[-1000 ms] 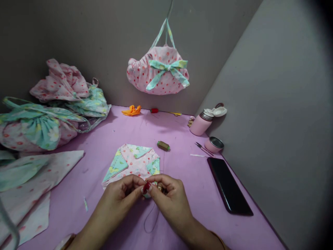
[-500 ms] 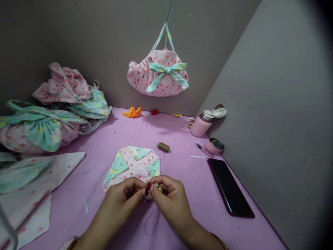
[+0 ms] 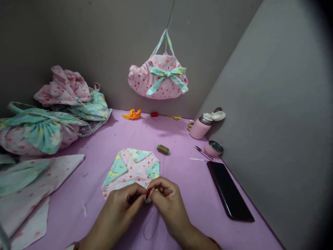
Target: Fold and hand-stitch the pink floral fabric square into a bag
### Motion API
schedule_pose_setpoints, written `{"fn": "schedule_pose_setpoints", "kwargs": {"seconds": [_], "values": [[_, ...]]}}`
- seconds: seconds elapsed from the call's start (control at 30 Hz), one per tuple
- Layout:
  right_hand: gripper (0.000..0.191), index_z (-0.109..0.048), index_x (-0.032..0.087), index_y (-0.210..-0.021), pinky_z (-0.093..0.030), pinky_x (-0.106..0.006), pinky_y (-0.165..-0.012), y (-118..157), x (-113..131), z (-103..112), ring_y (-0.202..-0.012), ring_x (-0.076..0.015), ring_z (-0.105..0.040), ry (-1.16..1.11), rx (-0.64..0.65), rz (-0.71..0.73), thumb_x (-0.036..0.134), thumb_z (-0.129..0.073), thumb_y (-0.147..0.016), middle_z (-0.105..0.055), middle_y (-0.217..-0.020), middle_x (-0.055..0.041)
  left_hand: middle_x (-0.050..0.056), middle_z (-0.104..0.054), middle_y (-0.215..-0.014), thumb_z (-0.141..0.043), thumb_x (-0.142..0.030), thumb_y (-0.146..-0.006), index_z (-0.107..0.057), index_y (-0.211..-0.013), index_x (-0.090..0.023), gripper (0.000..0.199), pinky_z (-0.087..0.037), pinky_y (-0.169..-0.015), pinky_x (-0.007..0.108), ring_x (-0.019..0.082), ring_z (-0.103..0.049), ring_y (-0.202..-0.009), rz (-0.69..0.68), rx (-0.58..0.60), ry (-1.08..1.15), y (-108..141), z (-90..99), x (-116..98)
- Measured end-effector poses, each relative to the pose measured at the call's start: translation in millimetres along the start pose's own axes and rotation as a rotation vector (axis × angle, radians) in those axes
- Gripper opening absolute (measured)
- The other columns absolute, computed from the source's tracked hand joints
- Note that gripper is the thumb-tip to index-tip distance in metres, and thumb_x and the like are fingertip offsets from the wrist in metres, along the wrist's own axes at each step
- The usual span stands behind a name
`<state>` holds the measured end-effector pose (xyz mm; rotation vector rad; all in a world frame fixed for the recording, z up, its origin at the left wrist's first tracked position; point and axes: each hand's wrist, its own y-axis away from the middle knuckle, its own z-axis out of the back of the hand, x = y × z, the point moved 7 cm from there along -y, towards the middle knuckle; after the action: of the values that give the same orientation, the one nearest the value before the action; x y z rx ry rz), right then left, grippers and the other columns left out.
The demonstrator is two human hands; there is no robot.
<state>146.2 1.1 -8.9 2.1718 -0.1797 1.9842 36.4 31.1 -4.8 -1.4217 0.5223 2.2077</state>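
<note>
A pink and mint patterned fabric piece [image 3: 136, 167] lies on the purple tabletop, its near edge between my hands. My left hand [image 3: 127, 201] pinches that edge between thumb and fingers. Right beside it, fingertips touching, my right hand [image 3: 165, 194] is also closed in a pinch; what its fingertips hold is too small to make out. A dark loop of thread [image 3: 152, 229] hangs below the fingers. Behind the fabric lies an olive thread spool [image 3: 163, 149], with a strand running down towards my right hand.
Patterned bags [image 3: 41, 130] and loose cloth [image 3: 31, 187] fill the left side. On the right are a black phone [image 3: 230, 191], snips [image 3: 204, 152], a pink lid cup [image 3: 213, 148] and a pink bottle [image 3: 200, 127]. A dotted pouch [image 3: 163, 78] hangs at the wall.
The whole view has shifted slightly. Both hands remain pinched together at the fabric's near edge, with the fingers of my right hand a little more curled.
</note>
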Motion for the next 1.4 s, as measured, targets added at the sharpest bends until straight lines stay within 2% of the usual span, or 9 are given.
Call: {"fn": "schedule_pose_setpoints", "kwargs": {"seconds": [0.17,0.3,0.4,0.67,0.9,1.07,1.4], "values": [[0.004,-0.056,0.017,-0.068,-0.019,-0.017,-0.038,0,-17,-4,-0.037,-0.0041,-0.027,-0.235,0.022,-0.191,0.021,-0.057,-0.066,-0.047,-0.048,0.0061,-0.002,-0.068,-0.068,-0.05,-0.023,-0.08,-0.062,-0.072,-0.023,0.015,-0.043,-0.059,0.024,0.017,-0.061,-0.064,-0.011,0.009,-0.004,0,-1.0,-2],[0.028,-0.057,0.016,-0.084,-0.013,-0.017,-0.037,2,-20,-8,-0.037,-0.0041,-0.02,-0.333,0.084,-0.241,0.043,-0.056,-0.077,-0.035,-0.044,0.0093,0.0,-0.069,-0.072,-0.047,-0.023,-0.082,-0.063,-0.073,-0.022,0.018,-0.045,-0.064,0.025,0.017,-0.062,-0.068,-0.022,0.035,0.045,-2,-1.5,-7],[0.036,-0.058,0.015,-0.088,-0.012,-0.018,-0.037,2,-21,-7,-0.038,-0.0045,-0.02,-0.339,0.095,-0.243,0.05,-0.049,-0.082,-0.033,-0.045,0.0088,0.0,-0.068,-0.069,-0.047,-0.023,-0.082,-0.063,-0.072,-0.022,0.018,-0.045,-0.063,0.026,0.017,-0.062,-0.066,-0.009,0.029,0.026,-2,0.6,-8],[0.018,-0.058,0.015,-0.079,-0.014,-0.018,-0.038,0,-18,-4,-0.038,-0.0042,-0.021,-0.298,0.067,-0.237,0.033,-0.058,-0.076,-0.034,-0.044,0.0093,-0.001,-0.067,-0.07,-0.048,-0.025,-0.082,-0.061,-0.074,-0.021,0.015,-0.042,-0.062,0.026,0.017,-0.06,-0.067,0.025,0.017,0.084,-1,0.5,4],[0.012,-0.064,0.014,-0.074,-0.016,-0.017,-0.037,-1,-17,-1,-0.038,-0.003,-0.028,-0.193,0.019,-0.233,0.022,-0.06,-0.065,-0.049,-0.049,0.0049,-0.002,-0.063,-0.065,-0.055,-0.026,-0.077,-0.062,-0.07,-0.019,0.012,-0.04,-0.06,0.024,0.014,-0.055,-0.063,0.131,0.029,0.301,-7,-2.8,15],[0.012,-0.064,0.013,-0.074,-0.015,-0.018,-0.036,-3,-17,-1,-0.035,-0.0021,-0.026,-0.178,0.011,-0.212,0.018,-0.059,-0.065,-0.051,-0.047,0.0057,-0.006,-0.058,-0.053,-0.062,-0.022,-0.07,-0.061,-0.065,-0.018,0.006,-0.036,-0.053,0.021,0.011,-0.051,-0.052,0.202,0.074,0.488,-10,-8.6,21],[0.009,-0.064,0.013,-0.072,-0.017,-0.016,-0.035,-3,-19,-1,-0.034,-0.001,-0.027,-0.182,0.024,-0.217,0.019,-0.06,-0.066,-0.055,-0.048,0.0051,-0.006,-0.058,-0.052,-0.059,-0.023,-0.071,-0.06,-0.064,-0.018,0.009,-0.037,-0.054,0.023,0.011,-0.051,-0.049,0.201,0.055,0.519,-10,-10.9,23]]}}
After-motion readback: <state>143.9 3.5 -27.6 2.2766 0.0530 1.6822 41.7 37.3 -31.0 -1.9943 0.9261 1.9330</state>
